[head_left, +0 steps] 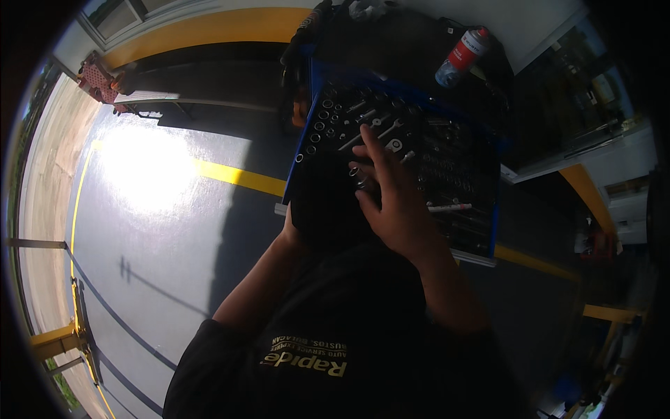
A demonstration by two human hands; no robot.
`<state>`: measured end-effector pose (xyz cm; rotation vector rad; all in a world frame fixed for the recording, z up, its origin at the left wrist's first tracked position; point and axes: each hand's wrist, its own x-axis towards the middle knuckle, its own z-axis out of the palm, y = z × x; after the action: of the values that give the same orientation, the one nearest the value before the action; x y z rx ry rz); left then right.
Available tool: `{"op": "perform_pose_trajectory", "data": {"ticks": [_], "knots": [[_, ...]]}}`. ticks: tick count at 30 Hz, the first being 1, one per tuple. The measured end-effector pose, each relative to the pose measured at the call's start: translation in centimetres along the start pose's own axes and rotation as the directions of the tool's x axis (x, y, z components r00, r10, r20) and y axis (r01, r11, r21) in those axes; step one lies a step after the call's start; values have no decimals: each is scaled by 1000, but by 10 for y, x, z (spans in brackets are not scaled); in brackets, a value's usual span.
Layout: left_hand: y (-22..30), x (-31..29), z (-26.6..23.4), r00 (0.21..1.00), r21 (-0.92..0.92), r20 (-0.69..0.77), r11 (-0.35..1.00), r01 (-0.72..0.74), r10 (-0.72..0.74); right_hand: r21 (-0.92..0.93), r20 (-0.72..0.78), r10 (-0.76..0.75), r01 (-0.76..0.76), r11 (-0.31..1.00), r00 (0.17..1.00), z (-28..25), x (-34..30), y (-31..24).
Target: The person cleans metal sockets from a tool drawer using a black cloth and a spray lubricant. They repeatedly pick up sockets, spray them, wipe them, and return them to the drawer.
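A blue-sided tool drawer (301,150) lies pulled out before me, its dark insert filled with sockets (319,126), spanners (391,128) and ratchets. Over its middle is my right hand (394,199), index finger stretched toward the spanners. The other fingers curl toward the thumb, around a small shiny metal socket (361,183). My left hand (291,230) is at the drawer's near left corner, beside a black shape (324,199) that hides its fingers and part of the drawer. I cannot make out what that shape is.
A red and white spray can (463,57) stands on the dark cabinet top behind the drawer. More tools, among them a pale rod (449,207), fill the drawer's right half. Grey floor (160,244) with a yellow line (237,177) extends left, brightly sunlit.
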<state>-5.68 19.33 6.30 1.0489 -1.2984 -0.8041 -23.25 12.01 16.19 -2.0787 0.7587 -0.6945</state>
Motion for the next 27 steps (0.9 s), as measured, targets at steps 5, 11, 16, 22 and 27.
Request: {"op": "perform_pose_trajectory", "data": {"ticks": [5,11,16,22,27], "knots": [[26,19,16,814,-618,163,585,525,-558,-335,16,-185,179,925,983,3,-3,11],[33,25,13,809,-733,117,499,462,-576,-85,-82,-176,169,982,981,-13,-17,21],[32,28,20,815,-699,107,540,469,-569,-18,-61,-114,113,993,992,-22,-27,23],[32,36,26,773,-719,110,486,496,-625,151,-143,-52,73,986,988,-31,-31,21],[-1,24,11,975,-42,124,983,-179,183,150,-176,-71,98,984,982,-36,-32,16]]}}
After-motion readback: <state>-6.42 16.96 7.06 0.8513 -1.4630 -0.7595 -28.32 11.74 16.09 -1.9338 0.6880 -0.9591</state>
